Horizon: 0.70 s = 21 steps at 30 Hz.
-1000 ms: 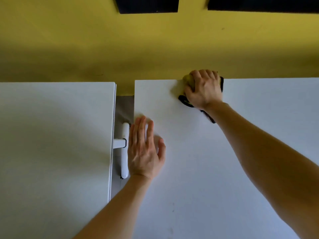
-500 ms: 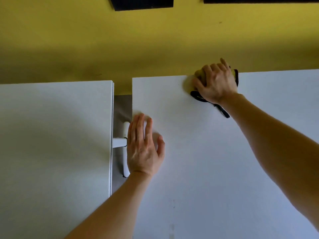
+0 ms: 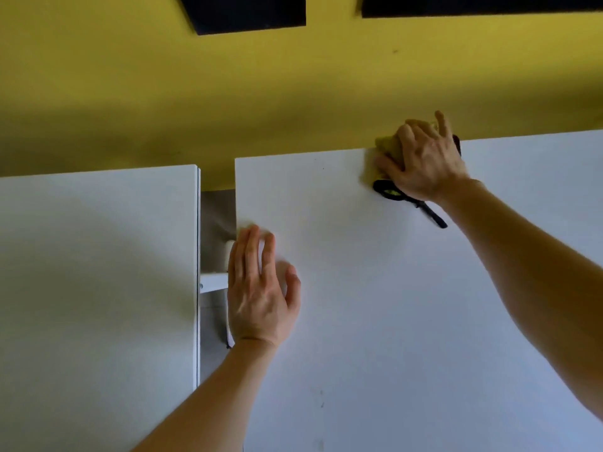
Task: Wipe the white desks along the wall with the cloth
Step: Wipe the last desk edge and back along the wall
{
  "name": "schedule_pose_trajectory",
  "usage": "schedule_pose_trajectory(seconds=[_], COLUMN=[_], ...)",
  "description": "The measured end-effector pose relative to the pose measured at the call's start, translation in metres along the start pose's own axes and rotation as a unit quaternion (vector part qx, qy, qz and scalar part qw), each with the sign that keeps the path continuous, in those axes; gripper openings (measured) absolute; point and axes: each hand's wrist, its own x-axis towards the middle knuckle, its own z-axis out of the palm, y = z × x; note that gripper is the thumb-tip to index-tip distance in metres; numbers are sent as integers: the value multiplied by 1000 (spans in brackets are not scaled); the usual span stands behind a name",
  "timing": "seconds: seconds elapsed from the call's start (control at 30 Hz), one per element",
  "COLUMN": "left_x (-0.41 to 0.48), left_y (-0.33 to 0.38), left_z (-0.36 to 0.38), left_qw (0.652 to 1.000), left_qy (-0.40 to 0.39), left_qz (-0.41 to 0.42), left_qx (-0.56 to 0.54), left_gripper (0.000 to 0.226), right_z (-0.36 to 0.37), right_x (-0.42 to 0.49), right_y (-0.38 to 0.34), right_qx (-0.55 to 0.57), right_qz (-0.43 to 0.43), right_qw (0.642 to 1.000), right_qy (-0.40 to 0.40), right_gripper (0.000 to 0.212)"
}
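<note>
First, at the far left, the left desk point(image 3: 98, 288): white, neither hand on it, no telling by look whether wiped yet. Next, a narrow gap, with a white bracket point(image 3: 213, 283) reaching out into it from that desk's edge. Just right of the gap, the left hand point(image 3: 261, 295): flat on the right desk point(image 3: 391, 337) near its left edge, fingers straight and close together, thumb out, holding nothing, seemingly bracing. Further right, at the far edge against the yellow wall point(image 3: 228, 93), the right hand point(image 3: 424, 164): fingers curled over the yellowish cloth point(image 3: 385, 148), pressing it to the desk top, one finger lifted. Just below that hand, a black strap point(image 3: 411, 200) trailing on the surface; joined to the cloth or not, cannot tell. Judged mid-task: back strip of the right desk in hand, perhaps a third along from its left corner. Probably left to do: the rest of that strip rightward, and the broad near area with its faint specks.
</note>
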Motion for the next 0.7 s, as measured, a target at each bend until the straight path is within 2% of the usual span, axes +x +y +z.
schedule_pose_trajectory(seconds=[0.07,0.13,0.23,0.3,0.37,0.5,0.57,0.63,0.7], left_x=[1,0,1,0,1,1,2,3,3], left_y=[-1,0,0,0,-2,-2,-4,-5,-4], left_z=[0,-1,-1,-1,-1,-2,0,1,-1], left_qw=[1000,1000,1000,1000,1000,1000,999,999,999], left_qy=[-5,-7,5,10,12,17,26,36,39], left_qz=[-5,-5,-4,-4,1,11,17,15,13], left_qx=[5,3,2,2,0,-3,-13,-21,-25], left_gripper=[65,64,62,62,61,58,56,54,54], right_z=[-3,-3,-2,0,5,13,11,12,11], right_x=[6,25,48,47,39,3,-16,-17,-7], right_y=[-26,-95,-203,-223,-184,-13,44,41,-4], right_qx=[-1,28,76,109,144,102,83,66,63], right_qz=[0,-43,-118,-132,-124,36,84,119,116], right_qw=[1000,998,988,984,981,994,993,990,991], right_qy=[-22,-37,-57,-51,-25,19,19,17,2], right_gripper=[53,45,47,50,53,56,60,61,61])
